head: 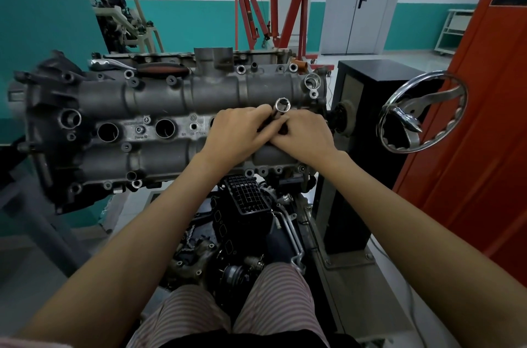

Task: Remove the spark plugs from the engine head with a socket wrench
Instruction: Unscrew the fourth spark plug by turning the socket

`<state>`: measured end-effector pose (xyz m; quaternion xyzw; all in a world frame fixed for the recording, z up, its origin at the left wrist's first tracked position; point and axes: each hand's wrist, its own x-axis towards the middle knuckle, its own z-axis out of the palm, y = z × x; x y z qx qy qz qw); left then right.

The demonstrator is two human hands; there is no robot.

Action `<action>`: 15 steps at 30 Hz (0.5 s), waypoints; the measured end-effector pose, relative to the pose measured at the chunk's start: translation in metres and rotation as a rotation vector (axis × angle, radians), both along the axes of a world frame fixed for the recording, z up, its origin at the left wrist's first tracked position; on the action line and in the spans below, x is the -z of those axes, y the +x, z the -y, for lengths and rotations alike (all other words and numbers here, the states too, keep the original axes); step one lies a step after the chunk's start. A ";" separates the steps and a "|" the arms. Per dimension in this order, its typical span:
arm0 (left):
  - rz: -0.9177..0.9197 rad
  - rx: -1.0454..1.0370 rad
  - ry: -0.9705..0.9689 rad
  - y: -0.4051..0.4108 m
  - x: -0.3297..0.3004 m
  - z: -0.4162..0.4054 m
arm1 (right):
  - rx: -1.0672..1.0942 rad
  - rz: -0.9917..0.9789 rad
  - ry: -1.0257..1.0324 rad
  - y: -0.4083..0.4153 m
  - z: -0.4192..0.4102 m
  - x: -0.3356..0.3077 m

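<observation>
A grey metal engine head (159,108) stretches across the middle of the frame, mounted on a stand, with two open round plug wells showing along its centre strip at left of middle. To its right stands a black box-shaped column (368,131), and in front of that a shiny steel handwheel (422,114) sits at the right of the frame. An orange-red cabinet (484,108) fills the far right edge. In the upper middle background a red engine hoist (256,11) stands against the teal and white wall, beside a grey double door (362,0).

Both hands meet over the right part of the engine head's centre strip. The left hand (236,131) has its fingers curled round the dark shaft of a socket wrench (281,108), whose open chrome socket end points up and away, just above the knuckles. The right hand (305,134) lies just beside it, touching, fingers curled in toward the same shaft; its exact hold is hidden by the left hand. No spark plug can be made out.
</observation>
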<state>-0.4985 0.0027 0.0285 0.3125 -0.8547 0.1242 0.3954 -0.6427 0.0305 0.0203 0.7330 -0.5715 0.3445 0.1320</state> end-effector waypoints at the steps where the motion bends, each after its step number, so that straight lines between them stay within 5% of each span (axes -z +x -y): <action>1: -0.006 0.005 0.008 0.001 0.000 0.000 | -0.016 0.033 -0.025 0.001 -0.001 0.000; 15: 0.006 0.020 0.004 0.001 0.001 0.002 | 0.015 0.003 -0.010 0.000 0.001 0.001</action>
